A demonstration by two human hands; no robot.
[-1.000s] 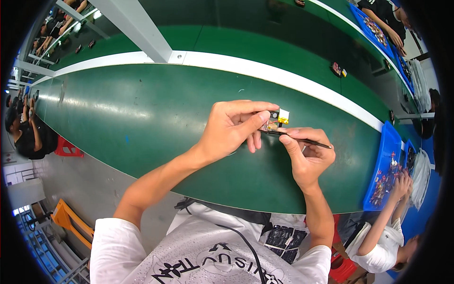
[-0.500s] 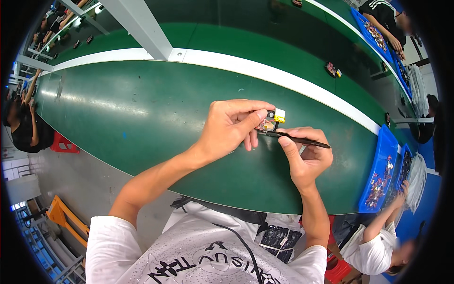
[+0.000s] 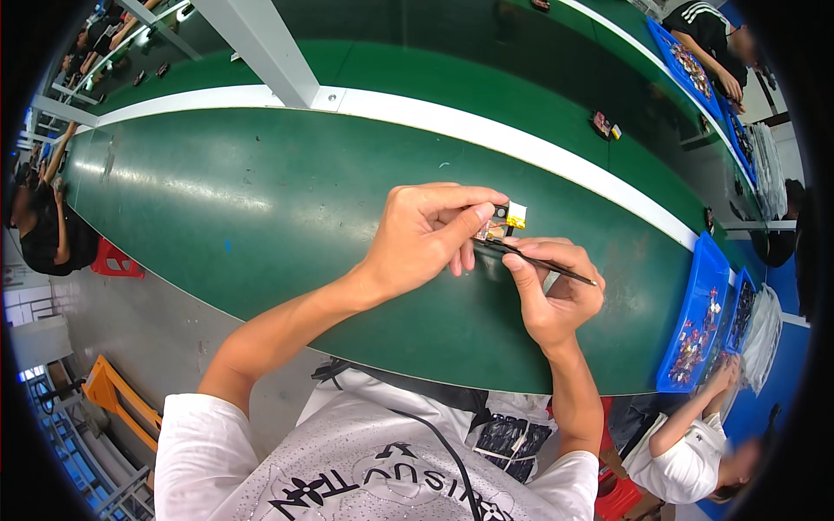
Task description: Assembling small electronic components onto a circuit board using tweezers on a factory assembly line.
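Over the green bench top, my left hand (image 3: 415,233) pinches a small black open electronic housing (image 3: 500,212) between thumb and fingers. A whitish flat battery cell (image 3: 517,212) with yellow tape sticks out at its right side. Small parts show inside the housing, too tiny to make out. My right hand (image 3: 560,295) is closed on slim black tweezers (image 3: 560,270), held slantwise between thumb and forefinger. Their tip end reaches the lower edge of the housing; my fingers partly hide the contact.
A white rail edges the green bench (image 3: 287,191); beyond it a green conveyor belt (image 3: 408,71) carries small devices (image 3: 601,125). A grey post (image 3: 261,43) rises at the rail. Blue trays (image 3: 692,326) of small parts stand at the right, where a co-worker (image 3: 682,451) reaches in.
The tweezers have turned a little, their rear end dipping downward, and my right hand has shifted slightly left. My left hand keeps the housing in nearly the same place. The device on the belt has moved slightly left.
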